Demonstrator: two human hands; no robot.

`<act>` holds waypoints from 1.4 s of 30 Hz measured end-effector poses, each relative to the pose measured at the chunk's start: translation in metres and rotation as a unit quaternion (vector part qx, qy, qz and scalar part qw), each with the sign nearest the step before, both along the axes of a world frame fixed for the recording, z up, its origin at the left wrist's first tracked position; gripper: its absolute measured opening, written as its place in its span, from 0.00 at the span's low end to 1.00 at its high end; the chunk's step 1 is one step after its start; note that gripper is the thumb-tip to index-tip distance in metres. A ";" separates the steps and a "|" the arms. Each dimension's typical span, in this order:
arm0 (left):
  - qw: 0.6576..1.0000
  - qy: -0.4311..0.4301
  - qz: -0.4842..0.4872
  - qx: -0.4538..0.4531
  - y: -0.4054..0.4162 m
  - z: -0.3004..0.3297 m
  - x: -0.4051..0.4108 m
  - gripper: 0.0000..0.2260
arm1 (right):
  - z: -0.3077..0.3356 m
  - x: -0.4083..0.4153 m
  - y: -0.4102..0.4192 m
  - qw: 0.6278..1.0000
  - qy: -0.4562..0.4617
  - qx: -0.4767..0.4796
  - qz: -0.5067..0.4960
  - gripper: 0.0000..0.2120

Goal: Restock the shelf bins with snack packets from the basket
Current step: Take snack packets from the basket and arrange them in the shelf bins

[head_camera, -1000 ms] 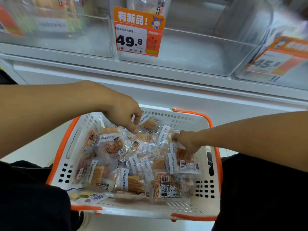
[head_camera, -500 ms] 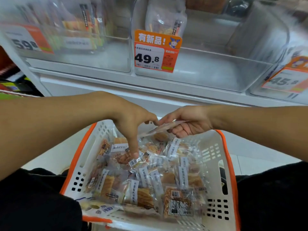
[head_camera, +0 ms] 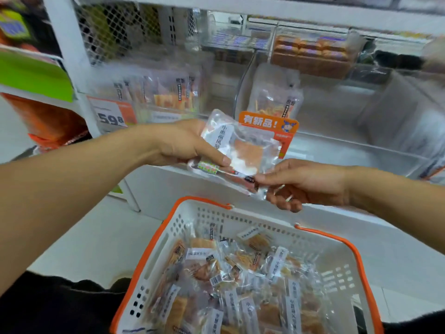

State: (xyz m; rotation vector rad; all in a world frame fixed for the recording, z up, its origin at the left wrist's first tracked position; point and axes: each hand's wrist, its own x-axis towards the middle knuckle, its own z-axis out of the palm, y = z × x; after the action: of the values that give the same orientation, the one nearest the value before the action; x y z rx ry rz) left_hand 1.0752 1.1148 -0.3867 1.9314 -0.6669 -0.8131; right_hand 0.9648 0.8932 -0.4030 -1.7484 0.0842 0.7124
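Observation:
A white basket with an orange rim [head_camera: 154,251] sits on my lap, filled with several clear snack packets [head_camera: 240,285]. Above it, my left hand [head_camera: 183,143] grips a clear snack packet with an orange snack inside [head_camera: 243,145], thumb across its lower edge. A second packet [head_camera: 233,180] lies beneath it, and my right hand [head_camera: 303,184] pinches its right end. Both packets are held up in front of the clear shelf bin [head_camera: 337,141] behind the orange price tag [head_camera: 267,124].
The clear bin on the left [head_camera: 154,92] holds upright packets behind a 59.8 price tag [head_camera: 110,116]. One packet [head_camera: 274,97] stands at the back of the middle bin. Another clear bin [head_camera: 409,121] is at the right. A white shelf ledge [head_camera: 168,179] runs below the bins.
Both hands lifted out of the basket and rose toward the shelf, carrying packets. The view tilted up, showing more of the bins.

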 end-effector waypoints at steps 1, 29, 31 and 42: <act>1.000 -0.002 -0.004 0.000 0.003 0.004 0.002 0.20 | 0.001 0.003 0.003 1.000 -0.021 -0.007 -0.014 0.13; 0.906 -0.061 0.418 -0.036 0.102 0.018 0.066 0.08 | 0.104 0.206 0.119 0.707 -0.547 -0.447 -0.043 0.09; 0.905 -0.067 0.420 -0.026 0.103 0.017 0.070 0.07 | 0.112 0.212 0.121 0.676 -0.572 -0.463 -0.039 0.10; 0.911 -0.061 0.407 -0.013 0.090 0.017 0.072 0.13 | 0.067 0.212 0.135 0.698 -0.495 -0.515 0.049 0.12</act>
State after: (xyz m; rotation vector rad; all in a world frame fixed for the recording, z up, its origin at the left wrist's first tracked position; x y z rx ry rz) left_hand 1.1474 1.2049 -0.3701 1.9895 0.0957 -0.1539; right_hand 1.1772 1.0280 -0.3359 -3.0223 -0.4454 -0.4569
